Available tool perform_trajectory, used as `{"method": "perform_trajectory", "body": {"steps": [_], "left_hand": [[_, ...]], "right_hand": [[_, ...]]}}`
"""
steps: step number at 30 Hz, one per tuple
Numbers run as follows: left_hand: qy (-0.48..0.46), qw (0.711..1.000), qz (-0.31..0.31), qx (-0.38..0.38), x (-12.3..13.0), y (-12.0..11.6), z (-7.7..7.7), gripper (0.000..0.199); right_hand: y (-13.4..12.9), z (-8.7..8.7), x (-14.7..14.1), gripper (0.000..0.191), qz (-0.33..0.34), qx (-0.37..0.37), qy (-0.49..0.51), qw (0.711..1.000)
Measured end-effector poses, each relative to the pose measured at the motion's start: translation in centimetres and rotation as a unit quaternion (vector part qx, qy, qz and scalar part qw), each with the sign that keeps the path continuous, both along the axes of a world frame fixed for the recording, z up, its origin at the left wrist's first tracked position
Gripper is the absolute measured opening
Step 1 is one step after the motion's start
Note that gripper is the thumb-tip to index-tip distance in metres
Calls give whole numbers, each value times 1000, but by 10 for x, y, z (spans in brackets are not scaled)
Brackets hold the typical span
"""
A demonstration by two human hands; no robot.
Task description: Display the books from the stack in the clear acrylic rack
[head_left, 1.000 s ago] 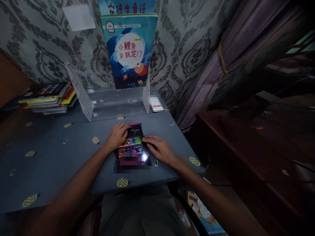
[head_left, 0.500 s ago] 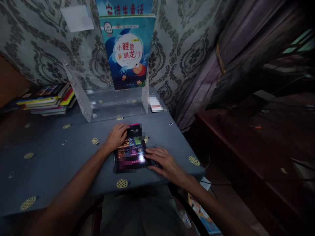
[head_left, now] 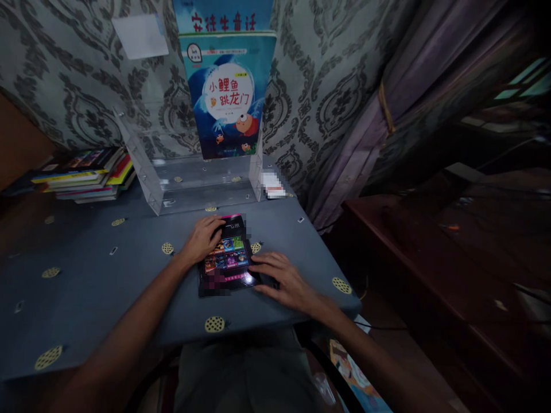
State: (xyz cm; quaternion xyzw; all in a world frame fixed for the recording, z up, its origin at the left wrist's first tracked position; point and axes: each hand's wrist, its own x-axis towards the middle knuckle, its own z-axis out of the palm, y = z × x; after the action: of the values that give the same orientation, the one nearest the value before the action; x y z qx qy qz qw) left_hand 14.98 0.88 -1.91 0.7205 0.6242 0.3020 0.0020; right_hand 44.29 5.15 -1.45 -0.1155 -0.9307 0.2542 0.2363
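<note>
Black glossy book [head_left: 236, 261] with a pink strip at its far edge and rows of small coloured pictures lies flat near the middle of the table's near side, between the two hands; parts of its cover are blurred out. The left hand [head_left: 202, 238] rests over its far left side, fingers lightly bent and close together, the thumb a little apart. The right hand [head_left: 286, 281] is at its near right edge, fingers slightly spread, thumb clear of them, pinching nothing; whether any tip reaches under the cover cannot be told. The step in hand looks like steadying or squaring the book from both sides. Lifting or opening it would call for a fingertip under the right edge while the left hand keeps the other side down. Beneath is a blue-grey tablecloth [head_left: 107, 298] printed with yellow pineapples. Farther off stands a clear plastic rack [head_left: 144, 178], with an upright blue picture book [head_left: 229, 94] at its right part and another blue book [head_left: 224, 14] behind that. At far left lies a stack of mixed books [head_left: 86, 178]. Beyond rises grey wallpaper [head_left: 310, 74] with dark scrollwork; to the right hang a tied mauve curtain [head_left: 365, 137] and, nearer, a dark red tabletop [head_left: 413, 246].
</note>
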Motion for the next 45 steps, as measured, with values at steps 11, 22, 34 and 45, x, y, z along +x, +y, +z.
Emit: {"method": "perform_trajectory", "body": {"steps": [11, 22, 34, 45], "left_hand": [[7, 1000, -6, -2, 0, 0, 1, 30], [5, 1000, -5, -6, 0, 0, 0, 29], [7, 1000, 3, -12, 0, 0, 0, 29], [36, 999, 3, -34, 0, -1, 8, 30]], "right_hand": [[70, -4, -63, 38, -36, -51, 7, 998], [56, -7, -48, 37, -30, -51, 17, 998], [-9, 5, 10, 27, 32, -77, 43, 996], [-9, -7, 9, 28, 24, -8, 28, 999]]}}
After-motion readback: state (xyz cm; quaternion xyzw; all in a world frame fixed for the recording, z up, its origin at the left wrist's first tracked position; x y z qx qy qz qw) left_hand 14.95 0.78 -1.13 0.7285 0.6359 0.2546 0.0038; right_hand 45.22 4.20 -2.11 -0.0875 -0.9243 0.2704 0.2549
